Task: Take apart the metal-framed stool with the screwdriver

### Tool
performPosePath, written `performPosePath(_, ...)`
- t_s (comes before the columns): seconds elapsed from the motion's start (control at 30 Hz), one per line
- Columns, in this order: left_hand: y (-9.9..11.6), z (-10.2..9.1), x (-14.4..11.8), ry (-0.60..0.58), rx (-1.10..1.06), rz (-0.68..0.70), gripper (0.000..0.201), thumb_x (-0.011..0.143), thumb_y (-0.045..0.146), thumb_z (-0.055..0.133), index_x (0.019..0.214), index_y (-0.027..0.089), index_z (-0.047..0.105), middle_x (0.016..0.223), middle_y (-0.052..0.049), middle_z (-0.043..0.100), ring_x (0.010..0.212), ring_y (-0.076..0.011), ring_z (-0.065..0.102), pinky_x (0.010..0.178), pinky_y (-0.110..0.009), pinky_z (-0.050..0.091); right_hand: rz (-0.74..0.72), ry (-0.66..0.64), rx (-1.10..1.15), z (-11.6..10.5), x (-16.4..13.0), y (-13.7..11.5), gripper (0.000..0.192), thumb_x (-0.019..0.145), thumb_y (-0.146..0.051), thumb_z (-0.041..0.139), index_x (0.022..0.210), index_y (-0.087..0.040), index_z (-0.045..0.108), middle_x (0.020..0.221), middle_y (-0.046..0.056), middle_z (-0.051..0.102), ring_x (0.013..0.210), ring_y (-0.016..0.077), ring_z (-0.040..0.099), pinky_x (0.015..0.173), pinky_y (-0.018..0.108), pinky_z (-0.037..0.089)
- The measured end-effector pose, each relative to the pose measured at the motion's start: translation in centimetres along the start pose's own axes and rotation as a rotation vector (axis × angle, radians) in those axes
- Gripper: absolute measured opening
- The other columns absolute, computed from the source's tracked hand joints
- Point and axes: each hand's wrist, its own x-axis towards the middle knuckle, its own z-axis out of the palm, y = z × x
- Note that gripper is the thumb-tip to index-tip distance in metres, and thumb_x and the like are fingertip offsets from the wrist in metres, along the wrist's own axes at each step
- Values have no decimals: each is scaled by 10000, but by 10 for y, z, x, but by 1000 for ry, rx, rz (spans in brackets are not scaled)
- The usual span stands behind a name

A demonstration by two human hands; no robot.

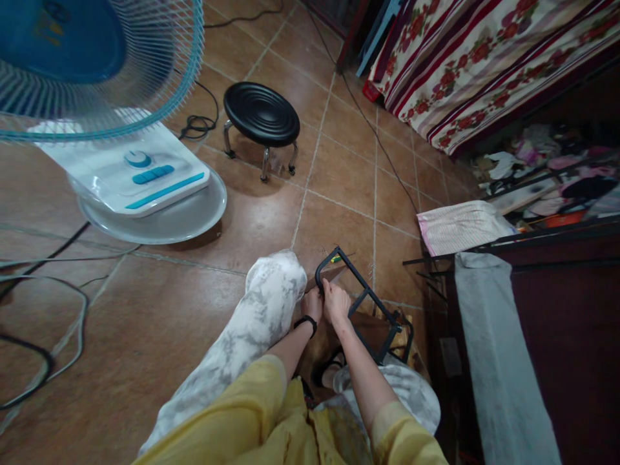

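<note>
A black metal frame [356,276] of tubes with crossbars stands tilted between my knees, its rounded corner toward the far side. My right hand [336,303] is closed at the near end of that corner, its fingers against the tube. Close beside it, just left, my left hand [312,305] has its fingers pressed together below the corner; what they pinch is hidden. A black band [305,320] circles the left wrist. Past the corner, a small yellow-and-green thing [336,258] shows through the frame, too small to name.
A blue fan [186,77] on a white base stands at upper left. Beyond it are a round black stool [261,113] and loose cables [82,323] on the tiled floor [271,213]. To the right, a dark rack holds cloth [467,226] and clothes.
</note>
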Motion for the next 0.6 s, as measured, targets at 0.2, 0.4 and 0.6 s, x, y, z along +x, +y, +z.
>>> performPosePath(0.2,3,-3,-1,-8,36,-28,274,843,197,480,1056,195,653,981,-117,691,899,-200,634,700,-256,420,60,32,188,-6,-7,5,537,918,-557,226,973,-179,604,732,106,667,664,220,615,617,289,381)
performPosePath(0.4,0,0,1,-2,43,3,284,856,190,441,1042,202,656,960,-116,695,875,-199,641,671,-253,410,-222,54,297,-11,-12,12,277,906,-344,367,1046,-210,565,911,39,650,821,168,604,712,247,397)
performPosePath(0.6,-2,4,4,18,62,-17,284,857,219,444,1024,196,672,969,-128,695,854,-205,642,666,-261,409,-237,66,-28,-7,-13,11,243,937,-320,375,869,-183,565,840,77,649,768,176,601,683,256,361)
